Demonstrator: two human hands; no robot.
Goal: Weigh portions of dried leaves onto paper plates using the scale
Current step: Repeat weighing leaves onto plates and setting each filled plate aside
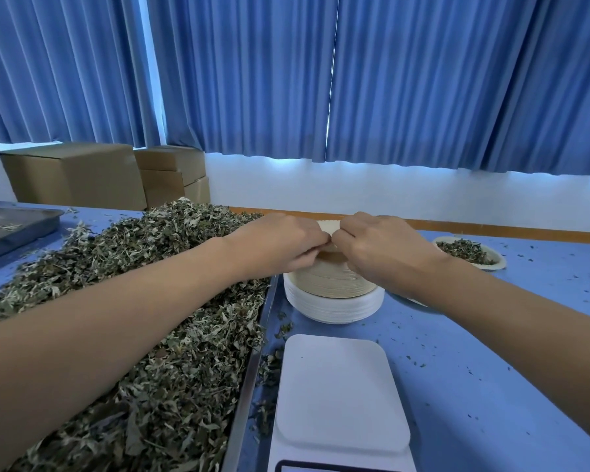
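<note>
- Pinching the top paper plate point(327, 228) between curled fingers and thumbs, our left hand point(280, 245) and right hand point(378, 247) meet knuckle to knuckle above the plate stack point(334, 287); the plate's scalloped far rim shows between the two hands.
- The plate stack stands on the blue table point(491, 352), tan plates piled on a wider base of white ones, just beyond the scale point(338, 396).
- The scale sits nearest us with its white weighing platform bare; its display is cut off by the bottom edge and we cannot read it.
- Dried leaves point(143, 267) lie heaped in a long steel tray point(252, 362) under our left forearm, with loose bits spilled over the rim onto the table.
- A filled paper plate point(470, 253) holding a portion of leaves rests to the right, beyond our right wrist and well apart from the scale.
- At far left, a second metal tray point(11, 223) lies on the table; behind it stand cardboard boxes point(72, 175), and pleated blue curtains point(389, 80) hang across the back wall.
</note>
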